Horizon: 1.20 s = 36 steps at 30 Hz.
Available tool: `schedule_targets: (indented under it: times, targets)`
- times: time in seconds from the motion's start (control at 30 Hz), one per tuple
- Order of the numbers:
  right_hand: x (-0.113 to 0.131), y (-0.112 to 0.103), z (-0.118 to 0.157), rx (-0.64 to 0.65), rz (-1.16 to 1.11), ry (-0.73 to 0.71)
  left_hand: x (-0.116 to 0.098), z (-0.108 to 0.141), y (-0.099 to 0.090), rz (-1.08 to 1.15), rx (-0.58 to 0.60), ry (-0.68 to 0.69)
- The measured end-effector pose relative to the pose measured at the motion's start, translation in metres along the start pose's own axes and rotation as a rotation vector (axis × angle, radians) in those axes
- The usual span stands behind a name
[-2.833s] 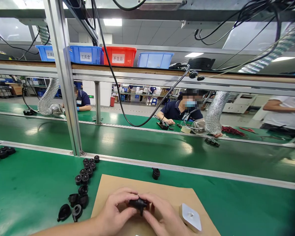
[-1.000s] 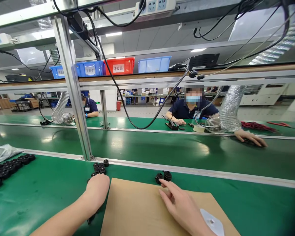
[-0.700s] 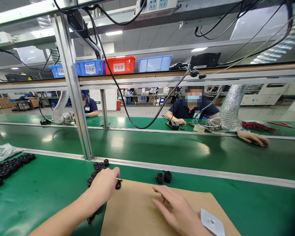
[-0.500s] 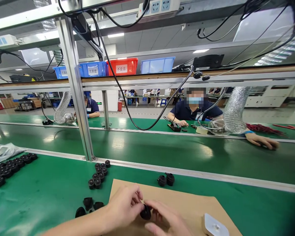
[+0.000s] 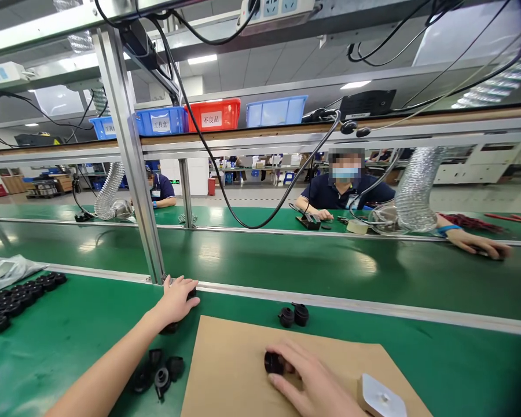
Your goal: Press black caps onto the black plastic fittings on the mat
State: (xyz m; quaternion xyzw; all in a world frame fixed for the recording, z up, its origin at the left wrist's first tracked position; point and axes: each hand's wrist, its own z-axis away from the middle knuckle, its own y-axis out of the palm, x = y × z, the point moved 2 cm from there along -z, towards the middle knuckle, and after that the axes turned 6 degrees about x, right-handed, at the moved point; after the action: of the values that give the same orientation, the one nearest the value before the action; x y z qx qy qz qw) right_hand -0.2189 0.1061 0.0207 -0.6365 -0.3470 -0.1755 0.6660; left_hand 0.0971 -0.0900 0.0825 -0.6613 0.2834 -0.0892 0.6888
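Observation:
My right hand (image 5: pixel 306 376) grips a black round plastic part (image 5: pixel 273 363) between thumb and fingers, over the brown cardboard sheet (image 5: pixel 230 359). My left hand (image 5: pixel 178 298) is stretched out to the far left, over the group of small black round parts by the metal post. Its thumb and fingers close around one black round part (image 5: pixel 193 292), mostly hidden; the hand covers most of the others there. Nearer me, left of the cardboard, lie several loose black plastic pieces (image 5: pixel 162 379), one with a thin spout-like tab. Two black assembled parts (image 5: pixel 301 314) stand behind the cardboard.
A white block with rounded corners (image 5: pixel 382 397) sits on the cardboard's right side. Many black parts (image 5: pixel 15 301) stand in rows at left beside a plastic bag (image 5: pixel 8 271). A metal post (image 5: pixel 132 156) rises from the bench. Across the green belt, a co-worker's hand (image 5: pixel 481 243) reaches out.
My left hand has left the black part at the cardboard and moved away to the far-left group. My right hand now holds that part alone, slightly further right.

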Motion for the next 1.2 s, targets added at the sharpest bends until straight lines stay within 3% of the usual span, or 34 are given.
schedule_targets:
  times: [0.17,0.3,0.37,0.47,0.57,0.67,0.8,0.97,1.2]
  targets:
    - [-0.014,0.007,0.0,-0.021,-0.033,0.077,-0.001,-0.002,0.006,-0.037,-0.041,0.014]
    - [-0.005,0.004,0.0,0.001,-0.034,0.055,-0.007,-0.003,-0.003,-0.008,-0.064,0.019]
    - [0.0,0.001,0.001,0.007,-0.036,0.043,-0.018,0.001,-0.011,0.029,-0.071,0.036]
    - [0.002,0.0,0.0,0.0,-0.052,0.033,-0.052,0.018,-0.014,0.131,-0.048,0.088]
    - [-0.003,0.002,-0.002,-0.024,-0.087,0.031,-0.097,0.046,0.007,0.262,0.041,0.158]
    - [-0.01,0.002,-0.003,-0.052,-0.125,0.06,-0.131,0.072,0.048,0.482,0.17,0.216]
    - [-0.012,-0.002,-0.002,-0.06,-0.139,0.061,-0.138,0.082,0.088,0.562,0.198,0.272]
    - [-0.008,-0.007,0.0,-0.049,-0.171,0.039,-0.129,0.074,0.097,0.75,0.153,0.211]
    - [-0.002,-0.005,0.001,-0.048,-0.263,-0.029,-0.139,0.075,0.098,1.174,0.185,0.139]
